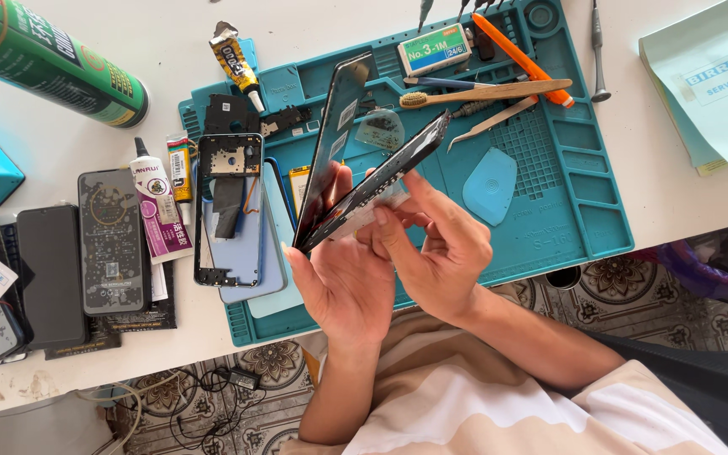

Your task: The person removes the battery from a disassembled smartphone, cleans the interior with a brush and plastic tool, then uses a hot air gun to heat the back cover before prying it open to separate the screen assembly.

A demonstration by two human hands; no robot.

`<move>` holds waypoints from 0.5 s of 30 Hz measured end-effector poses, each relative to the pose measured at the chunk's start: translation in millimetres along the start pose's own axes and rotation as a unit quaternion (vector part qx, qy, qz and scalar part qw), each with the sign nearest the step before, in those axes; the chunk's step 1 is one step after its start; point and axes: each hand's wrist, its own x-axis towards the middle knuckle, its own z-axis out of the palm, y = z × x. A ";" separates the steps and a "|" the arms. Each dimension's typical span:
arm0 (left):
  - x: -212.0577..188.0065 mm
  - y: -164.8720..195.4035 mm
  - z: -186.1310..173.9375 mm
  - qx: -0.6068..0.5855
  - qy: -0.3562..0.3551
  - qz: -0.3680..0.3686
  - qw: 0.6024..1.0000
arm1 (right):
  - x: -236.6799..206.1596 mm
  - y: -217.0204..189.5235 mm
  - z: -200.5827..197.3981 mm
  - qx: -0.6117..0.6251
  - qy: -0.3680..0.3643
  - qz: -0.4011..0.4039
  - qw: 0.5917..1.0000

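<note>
My left hand [343, 282] holds an opened phone above the teal work mat [549, 202]. Its dark screen panel [334, 139] tilts up and away from the dark frame [389, 173], the two meeting in a V near my palm. My right hand [440, 248] pinches the frame's lower edge with thumb and fingers. A second phone frame with its inner parts exposed [229, 211] lies on the mat's left side, on top of a pale blue back cover [273, 253].
On the mat lie a wooden toothbrush [482, 91], tweezers [499, 118], an orange tool [522, 57], a blue pick [490, 185] and a small box [434, 49]. Glue tubes [236, 63], a green can [52, 61] and phones [111, 240] sit left. Papers [714, 84] lie right.
</note>
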 end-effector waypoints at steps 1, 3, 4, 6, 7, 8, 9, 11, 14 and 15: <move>0.1 0.2 -0.2 -0.001 -0.009 -0.001 1.000 | 0.8 -0.1 -0.8 -0.021 0.000 -0.005 1.000; -0.4 -0.2 -0.4 0.000 -0.008 -0.005 1.000 | 1.4 -0.5 -2.0 -0.062 0.000 -0.015 0.998; -0.5 -0.7 -0.7 0.000 -0.007 -0.007 1.000 | 1.1 -0.3 -1.3 -0.033 0.006 -0.005 0.999; -1.0 -2.2 -1.3 0.005 -0.002 -0.009 1.000 | 0.2 0.2 0.6 0.026 0.020 0.014 0.999; -2.0 -2.9 -1.6 0.008 0.002 -0.010 1.000 | -0.5 0.1 0.5 0.049 0.023 0.032 0.998; -2.7 -4.2 -1.9 0.005 0.003 -0.008 1.000 | -0.7 0.2 0.2 0.072 0.026 0.050 0.996; -3.3 -5.8 -2.4 0.002 0.002 -0.005 1.000 | -0.5 0.7 0.1 0.094 0.029 0.067 0.993; -5.2 -8.5 -3.7 0.003 0.000 0.002 1.000 | 0.2 1.5 0.0 0.104 0.042 0.084 0.990; -7.3 -10.9 -7.5 0.013 -0.012 0.014 1.000 | 2.3 2.8 -0.3 0.100 0.063 0.118 0.986; -7.6 -11.2 -9.0 0.013 -0.017 0.016 1.000 | 3.3 3.4 -0.5 0.096 0.069 0.131 0.984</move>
